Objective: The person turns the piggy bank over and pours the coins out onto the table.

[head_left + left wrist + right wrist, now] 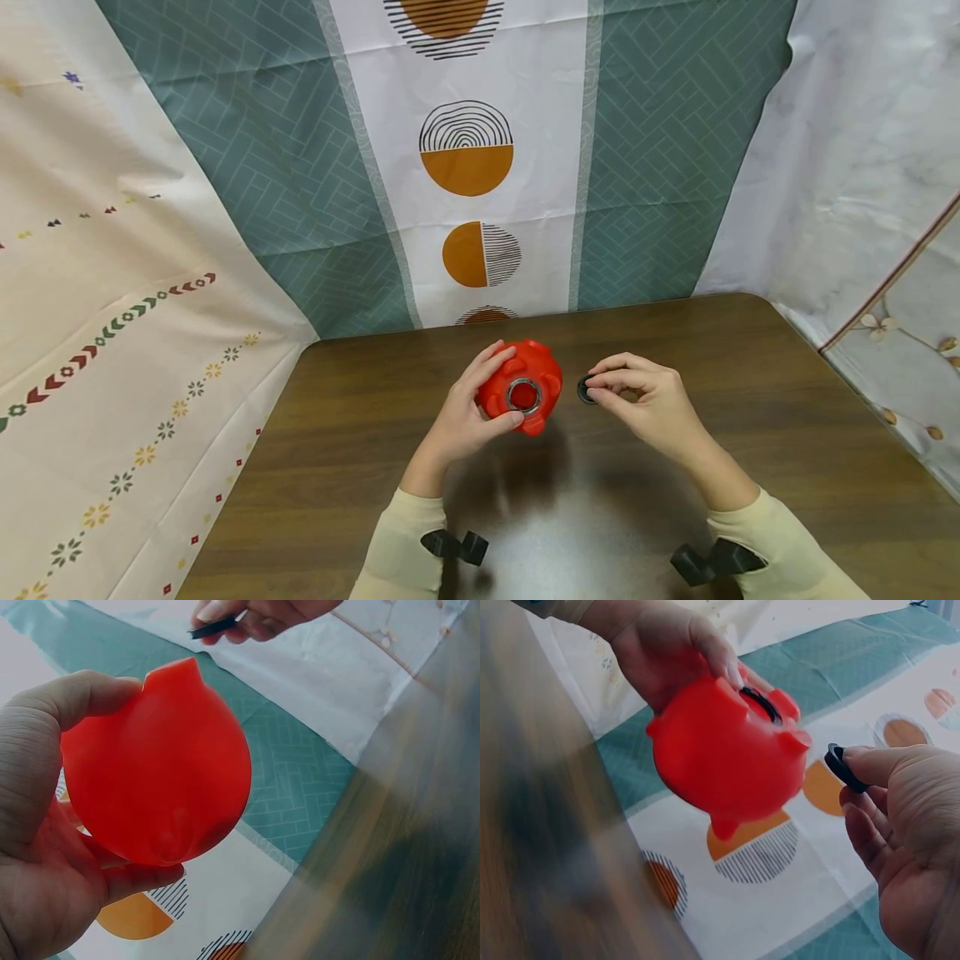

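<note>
A round red piggy bank (534, 360) with stubby feet is held up over the table in my left hand (467, 417), fingers on one side and thumb on the other. Its round bottom hole, edged by a dark ring, faces up towards the head camera. To its right, my right hand (660, 410) pinches a small black round plug (844, 769) between thumb and fingers. A short gap separates the plug from the bank in the right wrist view. Smooth red body (161, 765) fills much of the left wrist view, where the hole is hidden.
The brown wooden table (337, 467) lies below both hands. A green and white patterned cloth (480, 250) hangs behind its far edge. Cream cloth (150, 350) borders the left side and a pale marbled sheet (862, 167) the right. Black camera straps sit on both sleeved wrists.
</note>
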Demonstrator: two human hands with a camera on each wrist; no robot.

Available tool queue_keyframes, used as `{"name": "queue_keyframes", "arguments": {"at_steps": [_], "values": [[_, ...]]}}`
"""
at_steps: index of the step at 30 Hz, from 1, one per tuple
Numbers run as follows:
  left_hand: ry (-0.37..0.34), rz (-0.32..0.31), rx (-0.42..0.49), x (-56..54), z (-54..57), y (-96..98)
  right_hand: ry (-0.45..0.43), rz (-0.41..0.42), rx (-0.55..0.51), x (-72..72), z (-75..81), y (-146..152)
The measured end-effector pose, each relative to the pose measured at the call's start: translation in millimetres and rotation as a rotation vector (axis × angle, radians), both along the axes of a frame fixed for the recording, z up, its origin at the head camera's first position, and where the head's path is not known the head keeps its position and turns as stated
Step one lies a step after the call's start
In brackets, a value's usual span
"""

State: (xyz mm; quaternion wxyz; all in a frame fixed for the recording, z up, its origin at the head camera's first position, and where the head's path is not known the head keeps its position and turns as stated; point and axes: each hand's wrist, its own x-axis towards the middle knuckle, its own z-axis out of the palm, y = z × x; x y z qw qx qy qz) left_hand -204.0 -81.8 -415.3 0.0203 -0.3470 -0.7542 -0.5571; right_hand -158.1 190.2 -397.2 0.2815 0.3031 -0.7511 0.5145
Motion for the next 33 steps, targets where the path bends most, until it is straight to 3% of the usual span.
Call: {"name": "queue_keyframes", "arguments": {"at_steps": [4, 13, 20, 27, 33], "values": [[0.000, -0.006, -0.001, 0.4, 0.4, 1.1, -0.012, -0.015, 0.003, -7.6, -12.9, 15], [0.000, -0.013, -0.003, 0.2, -0.5, 2.6, -0.037, -0.099, 0.085, -10.5, -24.7, 44], [0.011, -0.005, -0.020, 0.3, -3.3, 2.7, -0.062, -0.145, 0.181, 7.6, -13.7, 58], [0.011, -0.012, -0.029, 1.9, -3.0, 6.4, -0.130, -0.175, 0.262, -5.8, -54.2, 111], [0.018, -0.015, -0.023, 3.4, -2.2, 8.6, -0.171, -0.254, 0.347, -12.7, -73.1, 148]]}}
